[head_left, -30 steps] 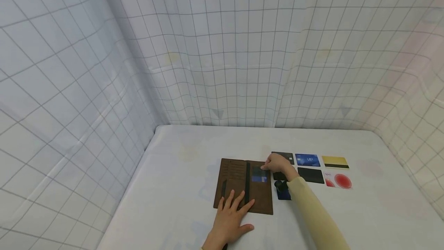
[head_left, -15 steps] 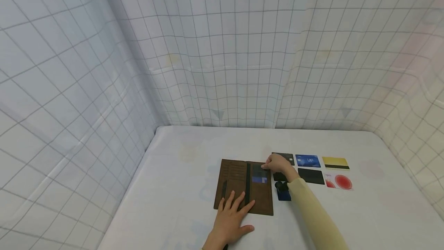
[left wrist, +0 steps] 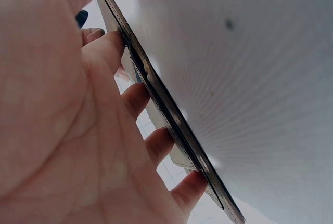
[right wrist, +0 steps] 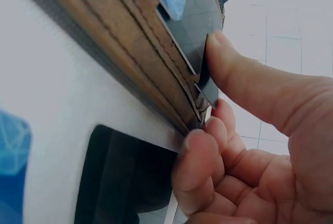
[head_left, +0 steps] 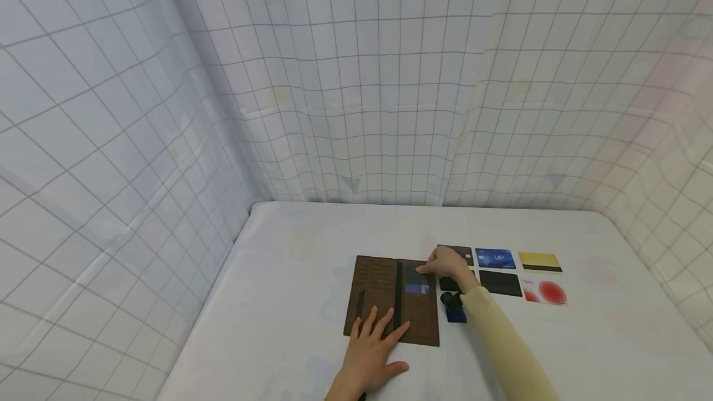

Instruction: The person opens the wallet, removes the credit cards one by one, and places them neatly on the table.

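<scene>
A brown wallet (head_left: 419, 320) lies unfolded on the white table, with card slots on its left half and a dark strap down the middle. My left hand (head_left: 367, 354) rests with spread fingers on its lower edge; in the left wrist view the fingertips (left wrist: 188, 188) press along that edge. At the top right of the wallet my right hand (head_left: 444, 261) pinches a dark card (right wrist: 210, 91) between thumb and index finger, beside a clear window pocket (right wrist: 190, 37). Something blue (head_left: 416, 289) shows in that pocket. How far the card is inside is hidden.
Right of the wallet lie several cards: a blue VIP card (head_left: 496, 258), a yellow card (head_left: 540, 262), a black card (head_left: 500, 283) and a white card with red circles (head_left: 544, 290). Others lie partly under my right wrist. A gridded white curtain (head_left: 356, 91) surrounds the table.
My right thumb and fingers have shifted very slightly left and down over the window pocket. The left hand and the wallet have stayed in place.
</scene>
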Motion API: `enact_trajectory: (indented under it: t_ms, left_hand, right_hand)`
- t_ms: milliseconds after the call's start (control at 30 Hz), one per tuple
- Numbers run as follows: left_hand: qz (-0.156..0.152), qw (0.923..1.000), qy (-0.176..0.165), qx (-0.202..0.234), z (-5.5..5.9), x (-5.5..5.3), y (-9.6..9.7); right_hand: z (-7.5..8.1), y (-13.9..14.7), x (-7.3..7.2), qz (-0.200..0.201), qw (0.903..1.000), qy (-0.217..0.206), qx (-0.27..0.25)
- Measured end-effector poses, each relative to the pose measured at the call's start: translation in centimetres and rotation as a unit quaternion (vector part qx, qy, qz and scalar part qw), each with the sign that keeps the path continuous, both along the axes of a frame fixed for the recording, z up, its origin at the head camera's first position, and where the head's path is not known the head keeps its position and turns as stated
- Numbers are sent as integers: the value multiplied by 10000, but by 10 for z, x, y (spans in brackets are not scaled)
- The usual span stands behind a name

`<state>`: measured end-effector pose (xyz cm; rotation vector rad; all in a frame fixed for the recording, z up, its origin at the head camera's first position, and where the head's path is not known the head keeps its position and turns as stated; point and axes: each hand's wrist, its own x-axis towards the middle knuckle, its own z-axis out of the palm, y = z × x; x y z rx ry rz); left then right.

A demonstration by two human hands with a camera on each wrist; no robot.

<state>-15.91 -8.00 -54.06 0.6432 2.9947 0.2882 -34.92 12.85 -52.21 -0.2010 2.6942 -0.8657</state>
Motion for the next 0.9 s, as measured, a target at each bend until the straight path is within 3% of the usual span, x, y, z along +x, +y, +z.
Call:
enact_trajectory:
  t_ms: [433, 633, 733, 900]
  left_hand:
    - [-18, 10000, 71, 28, -6, -1, 0]
    - [-60, 9996, 263, 117, -12, -3, -2]
    - [-49, 9996, 235, 133, -12, -3, -3]
    - [-57, 9997, 211, 62, -11, -4, -3]
  right_hand:
    - [-1, 1, 1, -182, 9994, 236, -149]
    - [-3, 1, -1, -192, 9975, 327, -601]
    - [-4, 1, -2, -278, 9956, 234, -865]
    - [-6, 1, -3, -213, 9962, 55, -844]
